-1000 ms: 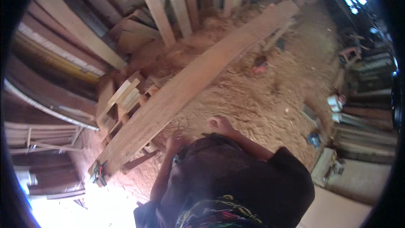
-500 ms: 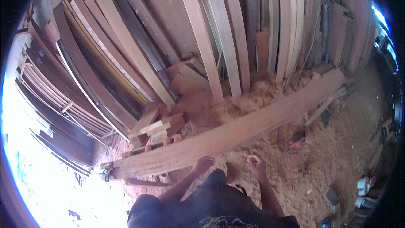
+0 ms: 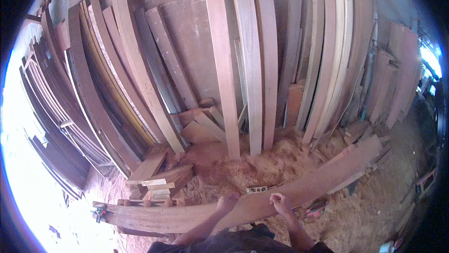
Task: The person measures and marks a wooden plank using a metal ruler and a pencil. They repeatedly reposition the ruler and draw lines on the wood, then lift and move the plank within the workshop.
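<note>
A long brown wooden plank [image 3: 187, 216] lies across in front of me, raised off the ground at its left end. My left hand [image 3: 227, 203] is over the plank's middle; motion blurs its fingers. Farther right, my right hand [image 3: 279, 202] is above the plank with its fingers curled toward the thumb. Whatever that hand may hold is too small to make out. At the plank's left end sits a small dark clamp-like tool [image 3: 99, 212]. Just beyond the plank's far edge lies a pale strip with round dark openings [image 3: 256, 189].
Tall boards [image 3: 220, 75] lean against the wall [image 3: 196, 33] ahead. Short wood offcuts [image 3: 159, 178] are piled at the left, beyond the plank. Sawdust [image 3: 266, 168] covers the ground. A red and dark tool [image 3: 316, 208] lies near the plank's near edge at the right.
The view has tilted up, so the plank sits lower and more of the leaning boards shows. My hands now overlap the plank in view. The pale strip has come into sight.
</note>
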`<state>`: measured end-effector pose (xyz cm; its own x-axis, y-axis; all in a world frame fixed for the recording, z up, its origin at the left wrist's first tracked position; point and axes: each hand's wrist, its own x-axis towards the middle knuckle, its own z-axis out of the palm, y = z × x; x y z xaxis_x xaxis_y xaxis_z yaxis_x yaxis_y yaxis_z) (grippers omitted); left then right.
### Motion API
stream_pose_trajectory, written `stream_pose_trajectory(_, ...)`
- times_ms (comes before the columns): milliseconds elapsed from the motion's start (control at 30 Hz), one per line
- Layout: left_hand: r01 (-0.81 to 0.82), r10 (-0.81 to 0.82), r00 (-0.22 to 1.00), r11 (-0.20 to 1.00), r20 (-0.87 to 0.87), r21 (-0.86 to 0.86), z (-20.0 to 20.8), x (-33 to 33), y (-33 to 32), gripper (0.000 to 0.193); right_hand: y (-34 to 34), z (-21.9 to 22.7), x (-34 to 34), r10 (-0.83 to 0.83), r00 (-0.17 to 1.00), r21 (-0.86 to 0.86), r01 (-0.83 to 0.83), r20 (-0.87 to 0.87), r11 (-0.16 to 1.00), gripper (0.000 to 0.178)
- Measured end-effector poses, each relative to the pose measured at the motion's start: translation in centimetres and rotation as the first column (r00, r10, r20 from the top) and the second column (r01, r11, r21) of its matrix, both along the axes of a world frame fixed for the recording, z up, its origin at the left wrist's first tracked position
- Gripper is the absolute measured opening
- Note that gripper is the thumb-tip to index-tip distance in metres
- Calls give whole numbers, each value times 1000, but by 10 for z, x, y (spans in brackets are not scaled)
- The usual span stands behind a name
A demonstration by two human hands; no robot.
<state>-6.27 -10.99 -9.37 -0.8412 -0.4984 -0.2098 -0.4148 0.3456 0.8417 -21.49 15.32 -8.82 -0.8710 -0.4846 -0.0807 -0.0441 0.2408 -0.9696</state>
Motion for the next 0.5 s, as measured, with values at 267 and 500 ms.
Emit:
stream_pose_trajectory(267,-225,255,962,945,102,-239,-57,-10,-15,39,-98,38,-194,203,979,-25,-203,-6,979,31)
stream_pose_trajectory(500,-377,531,830,761,172,-529,-25,-31,34,42,-242,83,-328,329,813,251,-231,-481,940,58)
